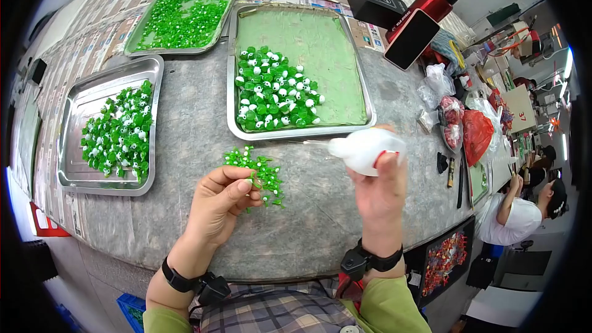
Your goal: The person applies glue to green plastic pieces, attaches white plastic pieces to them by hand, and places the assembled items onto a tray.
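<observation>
My left hand pinches a small green plastic piece between thumb and fingertips. Just beyond those fingers, a loose pile of small green and white pieces lies on the grey tabletop. A white squeeze bottle with a long thin nozzle is gripped in my right hand. It is tipped on its side, the nozzle pointing left above the near edge of the middle tray. Green pieces with white eye-like balls fill that tray's left part.
A metal tray at the left holds more green-and-white pieces; another tray of green bits stands far left. At the back right are a black box, a red flask and a phone. Plastic bags crowd the right. A person sits beyond.
</observation>
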The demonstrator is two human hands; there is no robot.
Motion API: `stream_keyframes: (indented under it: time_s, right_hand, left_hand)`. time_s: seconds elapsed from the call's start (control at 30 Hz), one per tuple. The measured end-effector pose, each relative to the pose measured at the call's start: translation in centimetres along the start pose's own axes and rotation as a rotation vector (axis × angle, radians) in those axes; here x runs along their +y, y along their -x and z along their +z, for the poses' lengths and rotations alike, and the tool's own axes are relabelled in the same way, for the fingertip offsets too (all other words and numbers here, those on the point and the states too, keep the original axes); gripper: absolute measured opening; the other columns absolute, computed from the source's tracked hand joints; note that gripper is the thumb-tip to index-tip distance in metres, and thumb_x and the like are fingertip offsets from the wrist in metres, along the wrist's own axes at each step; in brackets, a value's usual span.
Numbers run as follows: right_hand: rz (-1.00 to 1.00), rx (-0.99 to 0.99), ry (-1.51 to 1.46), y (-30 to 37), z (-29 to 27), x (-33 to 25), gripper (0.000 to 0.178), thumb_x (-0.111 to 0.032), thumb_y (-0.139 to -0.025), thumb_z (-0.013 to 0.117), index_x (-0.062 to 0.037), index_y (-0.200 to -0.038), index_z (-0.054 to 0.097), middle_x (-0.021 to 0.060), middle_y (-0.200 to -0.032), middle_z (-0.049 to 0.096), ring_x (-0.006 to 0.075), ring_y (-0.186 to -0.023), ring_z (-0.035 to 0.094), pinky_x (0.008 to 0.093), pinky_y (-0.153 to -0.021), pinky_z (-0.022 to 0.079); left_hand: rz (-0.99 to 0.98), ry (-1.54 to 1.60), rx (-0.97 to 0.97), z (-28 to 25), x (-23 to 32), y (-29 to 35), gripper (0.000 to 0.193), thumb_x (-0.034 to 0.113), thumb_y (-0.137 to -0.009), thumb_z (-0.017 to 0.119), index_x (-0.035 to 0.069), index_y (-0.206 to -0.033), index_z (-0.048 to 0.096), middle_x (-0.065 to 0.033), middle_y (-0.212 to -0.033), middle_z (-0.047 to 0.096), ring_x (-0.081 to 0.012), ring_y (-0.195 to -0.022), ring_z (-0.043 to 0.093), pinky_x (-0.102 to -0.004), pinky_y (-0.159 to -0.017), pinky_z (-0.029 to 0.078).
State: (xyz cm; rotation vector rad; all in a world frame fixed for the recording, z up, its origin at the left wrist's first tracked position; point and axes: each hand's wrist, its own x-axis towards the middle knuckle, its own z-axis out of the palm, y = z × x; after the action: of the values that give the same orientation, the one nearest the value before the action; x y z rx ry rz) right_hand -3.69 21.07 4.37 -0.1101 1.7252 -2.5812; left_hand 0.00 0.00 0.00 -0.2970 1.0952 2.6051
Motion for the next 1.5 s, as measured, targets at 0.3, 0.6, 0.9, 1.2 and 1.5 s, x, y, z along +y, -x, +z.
stream_keyframes:
  time_s: [0.3, 0.6, 0.9, 1.2, 1.5]
  right_hand:
    - [-0.121, 0.215, -0.036, 0.7, 1.7, 2.0, 0.047, -0.032, -0.066, 0.068, -0.0023, -0.094, 0.045, 0.0014, -0.082, 0.051, 0.0063, -0.069, 0.047, 0.0203, -0.06, 0.039]
    - [-0.438, 0.199, 0.45, 2.2, 1.7, 1.8, 0.054, -0.047, -0.061, 0.065, -0.0016, -0.082, 0.045, 0.0025, -0.073, 0.042, 0.0088, -0.063, 0.043, 0.0208, -0.056, 0.036]
    - [-0.472, 0.053, 0.439, 2.2, 2.3, 1.9, 0.043, -0.029, -0.061, 0.072, -0.0016, -0.083, 0.047, 0.0028, -0.07, 0.049, 0.0079, -0.058, 0.045, 0.0195, -0.05, 0.036]
    - [-0.5, 0.018, 0.493, 2.2, 1.9, 2.0, 0.044, -0.029, -0.061, 0.072, -0.0009, -0.083, 0.047, 0.0041, -0.071, 0.049, 0.0095, -0.059, 0.046, 0.0204, -0.049, 0.036]
    - [-0.5, 0.083, 0.467, 2.2, 2.0, 1.8, 0.043, -0.031, -0.062, 0.071, -0.0017, -0.082, 0.047, 0.0025, -0.07, 0.048, 0.0089, -0.059, 0.045, 0.0195, -0.049, 0.035]
  left_hand:
    - [-0.001, 0.042, 0.049, -0.2, -0.1, 0.1, 0.009, 0.008, -0.076, 0.056, 0.003, -0.084, 0.053, -0.0057, -0.073, 0.057, -0.0126, -0.066, 0.056, -0.0253, -0.06, 0.05]
    - [-0.03, 0.036, 0.028, 0.2, 0.0, -0.1, 0.011, 0.009, -0.075, 0.056, 0.004, -0.083, 0.052, -0.0069, -0.073, 0.055, -0.0118, -0.065, 0.054, -0.024, -0.058, 0.049]
    - [-0.034, 0.052, -0.024, -0.1, 0.1, 0.0, 0.01, 0.008, -0.077, 0.055, 0.003, -0.085, 0.054, -0.0047, -0.074, 0.055, -0.0111, -0.066, 0.055, -0.0246, -0.062, 0.049]
    - [-0.054, 0.043, -0.011, -0.1, 0.1, 0.0, 0.011, 0.008, -0.077, 0.055, 0.002, -0.086, 0.054, -0.0046, -0.072, 0.056, -0.0112, -0.065, 0.056, -0.0243, -0.062, 0.049]
    - [-0.053, 0.048, -0.033, -0.3, 0.0, -0.1, 0.01, 0.01, -0.077, 0.055, 0.003, -0.084, 0.054, -0.006, -0.072, 0.057, -0.0123, -0.063, 0.056, -0.024, -0.06, 0.048]
